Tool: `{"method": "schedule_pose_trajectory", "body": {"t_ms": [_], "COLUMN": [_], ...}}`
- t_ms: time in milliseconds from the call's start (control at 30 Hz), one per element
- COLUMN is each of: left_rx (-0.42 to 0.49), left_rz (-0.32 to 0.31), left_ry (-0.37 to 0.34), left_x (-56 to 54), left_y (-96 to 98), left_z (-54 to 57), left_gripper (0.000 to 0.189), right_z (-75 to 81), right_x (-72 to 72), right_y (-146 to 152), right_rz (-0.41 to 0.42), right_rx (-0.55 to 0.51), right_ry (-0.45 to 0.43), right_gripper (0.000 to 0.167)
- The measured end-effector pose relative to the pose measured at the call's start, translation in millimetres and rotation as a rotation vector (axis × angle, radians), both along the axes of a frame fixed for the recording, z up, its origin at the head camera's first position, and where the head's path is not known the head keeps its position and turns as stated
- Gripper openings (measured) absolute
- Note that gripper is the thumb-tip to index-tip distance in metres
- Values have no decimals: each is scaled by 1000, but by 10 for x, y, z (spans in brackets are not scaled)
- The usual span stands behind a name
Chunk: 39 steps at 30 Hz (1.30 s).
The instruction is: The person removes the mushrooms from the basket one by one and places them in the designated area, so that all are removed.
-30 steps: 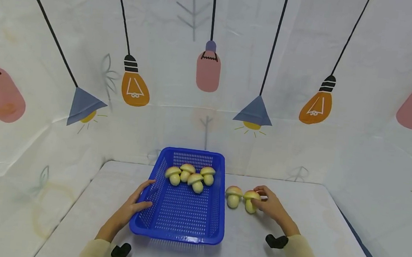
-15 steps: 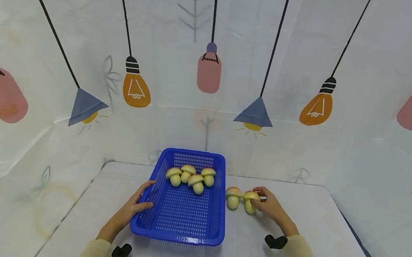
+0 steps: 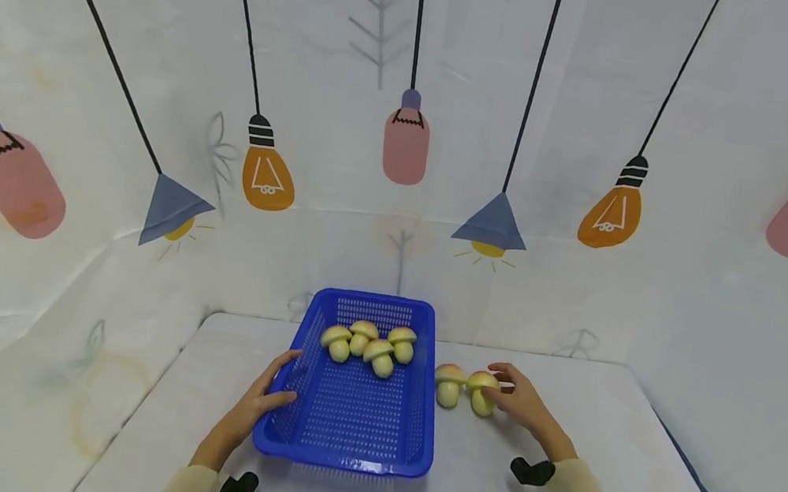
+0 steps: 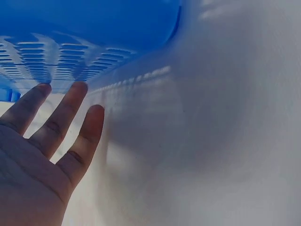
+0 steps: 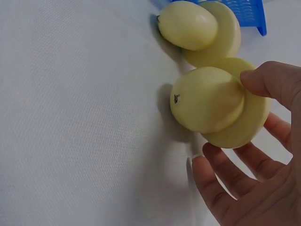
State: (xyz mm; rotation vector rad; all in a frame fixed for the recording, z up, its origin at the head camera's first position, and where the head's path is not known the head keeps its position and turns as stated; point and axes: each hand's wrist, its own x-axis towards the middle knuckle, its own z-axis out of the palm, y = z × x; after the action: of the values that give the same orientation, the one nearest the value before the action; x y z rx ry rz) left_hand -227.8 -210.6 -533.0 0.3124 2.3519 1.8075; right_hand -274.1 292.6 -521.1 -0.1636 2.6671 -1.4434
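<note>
A blue plastic basket [image 3: 358,425] has several yellow toy mushrooms [image 3: 383,364] lying in its far part. My left hand [image 3: 245,414] holds its left side, thumb and forefinger over the rim. In the left wrist view three fingers [image 4: 63,117] of that hand reach up to the slotted wall from outside. Right of the basket two more mushrooms lie on the table. My right hand [image 3: 528,408] holds the outer mushroom [image 5: 207,101] by its cap, thumb on one edge and fingers at the other. The second mushroom [image 5: 190,26] is beside it, close to the basket.
A white cloth covers the table [image 3: 486,477]. Behind it hangs a pale backdrop [image 3: 337,248] printed with lamps. Black wrist bands [image 3: 532,472] show near both sleeves.
The whole head view has shifted slightly down and to the right. Both hands keep their places on the basket and the outer mushroom.
</note>
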Motion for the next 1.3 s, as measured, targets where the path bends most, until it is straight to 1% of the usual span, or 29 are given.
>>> {"method": "schedule_pose_trajectory", "body": {"t_ms": [233,300,533,700,900,1133,1300], "left_rx": [19,15,33,55,76,77,75], "left_rz": [15,32,95,115,121,122,116], "left_ry": [22,27,-22,-23,-33,-36,-31], "left_x": [-1,11,68,95,102,105,104], "left_y": [10,13,25,26,13,7,19], "left_z": [28,34,-8,-46,-86,-82,-75], "left_gripper": [71,70,68,65,65,65,65], "right_z": [14,16,-8,-25,0,-2,-19], "right_x": [34,32,26,30,45,44,32], "right_y": [4,7,19,6,-60,-178,-261], "right_rz": [-6,1,0,5,35,128,159], "right_rx": [-17,-25,-47,-53,-54,-40,-61], "right_ry": [-10,-8,-17,-15,-1,40,86], "right_gripper": [61,61,61,61,62,65,63]}}
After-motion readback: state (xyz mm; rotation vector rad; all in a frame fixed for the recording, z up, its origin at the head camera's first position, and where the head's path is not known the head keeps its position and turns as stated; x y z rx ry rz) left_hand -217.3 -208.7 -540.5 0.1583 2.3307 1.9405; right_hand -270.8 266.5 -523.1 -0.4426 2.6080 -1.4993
